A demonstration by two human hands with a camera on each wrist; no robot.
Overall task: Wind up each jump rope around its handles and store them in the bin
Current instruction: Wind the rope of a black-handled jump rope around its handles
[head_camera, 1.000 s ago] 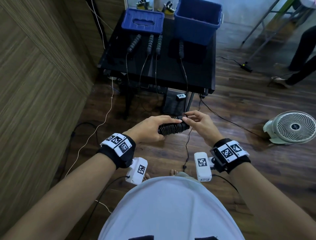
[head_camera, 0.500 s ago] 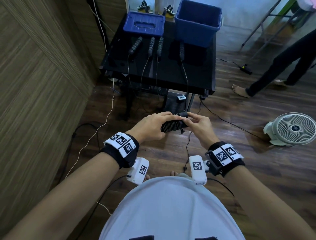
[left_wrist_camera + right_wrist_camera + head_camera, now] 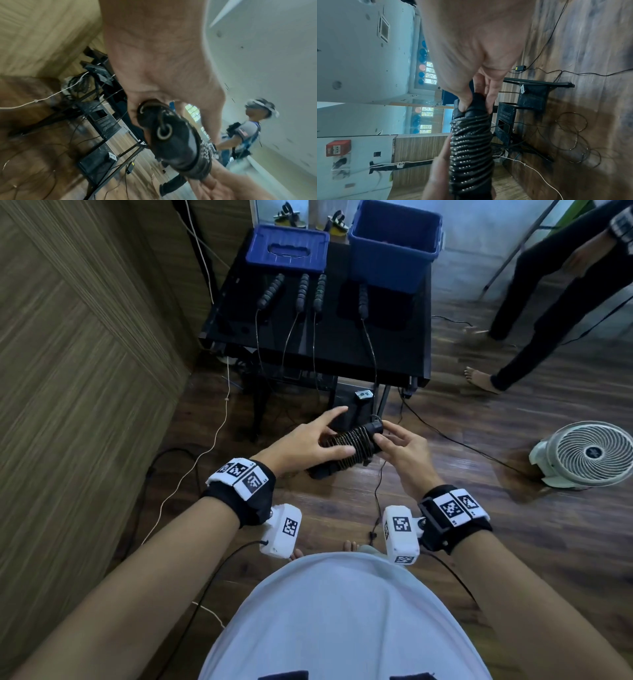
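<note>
1. The blue plastic bin's (image 3: 394, 244) inside is hidden in shadow.
2. The left hand (image 3: 301, 440) holds the black rope-wound handle bundle (image 3: 349, 441) between thumb and spread fingers; the right hand (image 3: 402, 445) pinches its end cap.
3. Four black beaded handles (image 3: 301, 291) lie on the black bench (image 3: 394, 350), one blue lid (image 3: 287, 248) behind them.

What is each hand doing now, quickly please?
Left hand: holds the wound rope bundle, some fingers straight.
Right hand: pinches the bundle's end.
</note>
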